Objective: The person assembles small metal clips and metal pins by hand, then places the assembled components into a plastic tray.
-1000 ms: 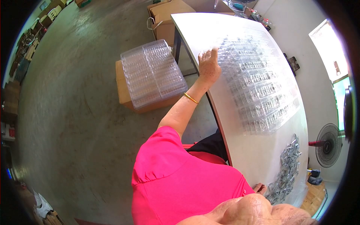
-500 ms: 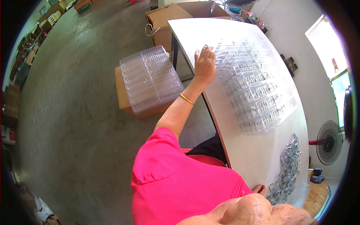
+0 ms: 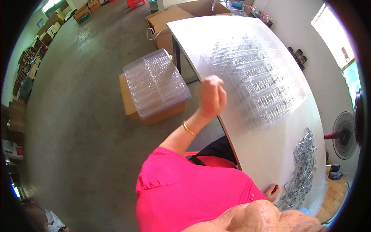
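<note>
My left hand, with a gold bangle at the wrist, is raised by the table's near edge. Its fingers are curled closed; whatever they may hold is hidden. Beside it on the white table lies a clear plastic blister tray with rows of cavities, many with small shiny metal pieces in them. Close to my chest, my right hand rests low over the table with its fingers drawn together, and I cannot make out anything in them. A heap of loose small metal parts lies just beyond it.
A stack of clear plastic trays sits on a cardboard box left of the table. Open cartons stand past the table's far end. A fan stands beyond the far right edge, near the wall.
My left hand has drawn back from the tray towards my body, and its spread fingers have curled closed. My right hand shows slightly more. The whole view has shifted a little.
</note>
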Motion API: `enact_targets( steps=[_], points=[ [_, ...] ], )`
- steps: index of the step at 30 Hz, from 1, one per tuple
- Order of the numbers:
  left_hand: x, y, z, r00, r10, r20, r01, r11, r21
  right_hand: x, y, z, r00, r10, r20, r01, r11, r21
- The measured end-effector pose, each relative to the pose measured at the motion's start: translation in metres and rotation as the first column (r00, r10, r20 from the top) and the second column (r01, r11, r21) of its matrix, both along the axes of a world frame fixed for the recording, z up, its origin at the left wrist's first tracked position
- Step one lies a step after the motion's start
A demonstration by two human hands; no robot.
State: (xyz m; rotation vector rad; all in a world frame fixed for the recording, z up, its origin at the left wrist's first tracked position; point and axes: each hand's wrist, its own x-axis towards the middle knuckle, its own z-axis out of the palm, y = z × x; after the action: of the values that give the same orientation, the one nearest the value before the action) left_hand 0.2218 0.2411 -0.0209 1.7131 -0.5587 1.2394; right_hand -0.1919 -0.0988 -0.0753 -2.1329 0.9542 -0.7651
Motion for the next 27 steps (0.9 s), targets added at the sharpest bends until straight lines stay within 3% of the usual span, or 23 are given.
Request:
enact_targets(
  steps=[4,5,6,8,18,20,27],
  points=[
    [-0.09,-0.037,-0.014,0.912,-0.409,-0.018,0.409,0.906,0.11,-0.006,-0.008,-0.014,0.994,-0.007,0.107,0.009,1.0,-0.017],
    [-0.105,-0.048,-0.019,0.854,-0.518,-0.052,0.521,0.845,0.123,-0.008,-0.009,-0.01,0.997,-0.062,0.052,0.059,0.997,0.055],
    [-0.115,-0.057,-0.023,0.848,-0.524,-0.079,0.53,0.839,0.127,-0.008,-0.005,-0.004,0.997,-0.071,0.03,0.069,0.995,0.072],
    [-0.137,-0.074,-0.03,0.71,-0.671,-0.211,0.704,0.685,0.19,-0.004,0.006,0.005,0.997,-0.072,0.029,0.07,0.994,0.083],
    [-0.153,-0.1,-0.054,0.699,-0.558,-0.448,0.715,0.565,0.412,-0.012,0.012,0.006,0.997,-0.001,0.071,-0.006,0.994,0.107],
    [-0.149,-0.101,-0.048,0.735,-0.51,-0.446,0.677,0.586,0.445,-0.006,0.018,0.011,0.998,0.032,0.045,-0.034,0.999,0.038],
    [-0.149,-0.103,-0.042,0.749,-0.472,-0.466,0.662,0.564,0.493,0.001,0.028,0.026,0.999,-0.016,0.042,0.009,0.988,0.152]
  ],
)
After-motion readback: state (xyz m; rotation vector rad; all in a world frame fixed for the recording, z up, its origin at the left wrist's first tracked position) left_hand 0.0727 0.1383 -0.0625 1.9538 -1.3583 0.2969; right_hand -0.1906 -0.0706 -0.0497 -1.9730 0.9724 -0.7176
